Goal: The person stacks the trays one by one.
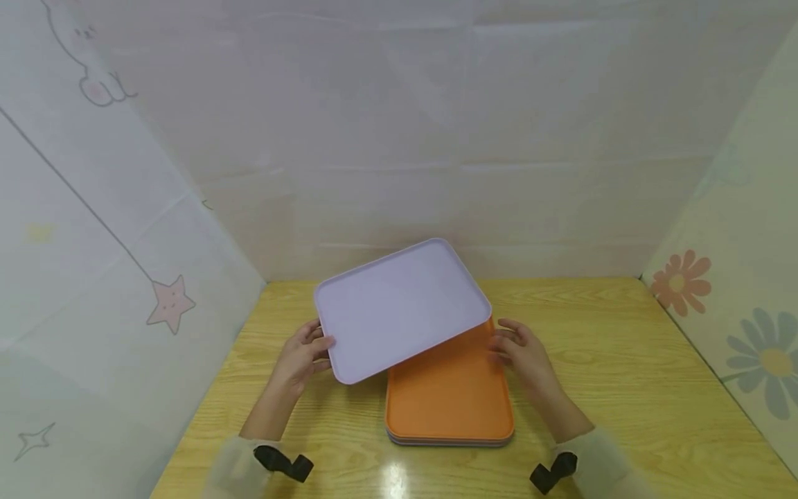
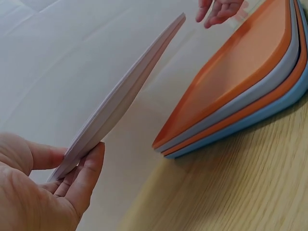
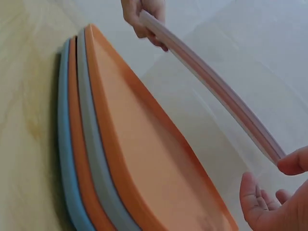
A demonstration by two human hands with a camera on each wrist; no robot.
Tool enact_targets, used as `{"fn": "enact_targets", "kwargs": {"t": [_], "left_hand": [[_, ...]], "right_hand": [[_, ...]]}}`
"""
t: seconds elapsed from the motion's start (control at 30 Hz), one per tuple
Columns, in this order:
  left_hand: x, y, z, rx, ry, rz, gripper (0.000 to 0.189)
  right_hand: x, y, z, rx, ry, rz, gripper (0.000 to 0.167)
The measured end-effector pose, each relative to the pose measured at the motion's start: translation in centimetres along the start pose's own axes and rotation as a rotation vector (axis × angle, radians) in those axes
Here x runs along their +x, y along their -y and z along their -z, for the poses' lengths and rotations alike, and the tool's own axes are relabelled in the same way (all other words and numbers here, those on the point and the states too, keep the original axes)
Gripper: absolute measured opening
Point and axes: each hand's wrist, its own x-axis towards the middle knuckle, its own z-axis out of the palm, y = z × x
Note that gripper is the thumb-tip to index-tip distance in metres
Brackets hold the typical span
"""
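My left hand (image 1: 300, 355) pinches a lavender rectangular tray (image 1: 402, 312) at its left short edge, thumb on the top face and fingers beneath. The tray is raised and turned at an angle above a stack. The stack's top is an orange tray (image 1: 451, 395), with a grey tray (image 3: 86, 96), another orange tray (image 3: 77, 120) and a blue tray (image 3: 67, 144) beneath. My right hand (image 1: 522, 352) is beside the lavender tray's right corner, fingers loosely bent and parted. In the left wrist view a small gap shows between that hand and the tray.
The stack stands on a wood-grain table (image 1: 592, 346). Pale fabric walls (image 1: 436, 138) enclose the back and both sides, printed with a star (image 1: 171, 303) at left and flowers (image 1: 682, 283) at right. Each wrist wears a black camera strap (image 1: 283, 463).
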Motion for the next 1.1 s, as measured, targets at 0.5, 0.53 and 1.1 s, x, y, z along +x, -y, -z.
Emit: {"fn": "enact_targets", "kwargs": {"t": [0.5, 0.53, 1.1], "left_hand": [[0.2, 0.4, -4.0, -0.08, -0.025, -0.019, 0.056], [0.2, 0.4, -4.3, -0.084, -0.028, -0.02, 0.056], [-0.1, 0.9, -8.2, -0.144, -0.076, -0.053, 0.056]], "right_hand": [[-1.2, -1.8, -4.0, 0.409, -0.117, -0.044, 0.062], [-1.3, -1.9, -4.3, 0.435, -0.123, -0.042, 0.061], [-1.6, -1.3, -7.0, 0.543, -0.167, 0.048, 0.047]]}}
